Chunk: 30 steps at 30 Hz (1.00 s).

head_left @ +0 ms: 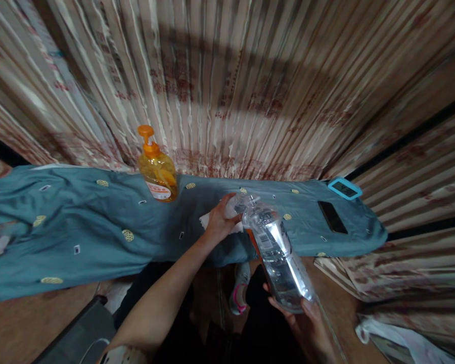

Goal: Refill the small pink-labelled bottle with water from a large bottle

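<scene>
My left hand point(223, 217) is closed round a small clear plastic cup point(239, 203) above the covered board. A white tissue point(203, 221) shows under that hand. In my right hand point(301, 316), the fingers grip the base of a large clear plastic bottle point(282, 260). It is tilted, with its neck toward the upper left and its mouth at the cup. Clear liquid seems to be inside, though glare makes the level hard to read. An orange strip runs along the bottle's left side.
An orange pump bottle point(158, 174) stands at the back of the blue-green cloth point(98, 222), against the curtain point(212, 101). On the right lie a dark phone point(332, 217) and a blue-rimmed device point(345, 188). A dark grey box-like object point(79, 333) is at lower left.
</scene>
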Tool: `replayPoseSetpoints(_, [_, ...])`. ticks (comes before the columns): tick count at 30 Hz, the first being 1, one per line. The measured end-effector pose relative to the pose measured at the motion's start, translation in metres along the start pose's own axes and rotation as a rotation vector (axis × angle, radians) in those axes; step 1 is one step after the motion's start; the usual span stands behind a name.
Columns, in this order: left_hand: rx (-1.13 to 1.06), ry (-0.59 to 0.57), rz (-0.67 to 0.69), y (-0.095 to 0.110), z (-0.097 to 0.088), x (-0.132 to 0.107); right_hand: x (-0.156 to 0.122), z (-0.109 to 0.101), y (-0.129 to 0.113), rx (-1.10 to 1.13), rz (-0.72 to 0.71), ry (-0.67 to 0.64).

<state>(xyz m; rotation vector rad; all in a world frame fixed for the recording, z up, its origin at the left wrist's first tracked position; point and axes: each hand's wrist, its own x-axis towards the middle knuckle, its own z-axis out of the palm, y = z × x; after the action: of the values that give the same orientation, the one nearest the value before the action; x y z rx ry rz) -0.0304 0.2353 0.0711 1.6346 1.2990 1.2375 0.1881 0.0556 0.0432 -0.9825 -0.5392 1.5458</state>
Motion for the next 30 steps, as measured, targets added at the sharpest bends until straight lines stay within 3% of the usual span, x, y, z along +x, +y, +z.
replayPoseSetpoints(15, [-0.008,0.005,-0.023,0.000,0.002,0.001,-0.001,0.008,-0.001,-0.017,-0.033,0.012])
replayPoseSetpoints(30, [-0.019,0.001,-0.011,0.001,0.002,0.000,0.000,-0.010,0.002,0.026,0.046,-0.069])
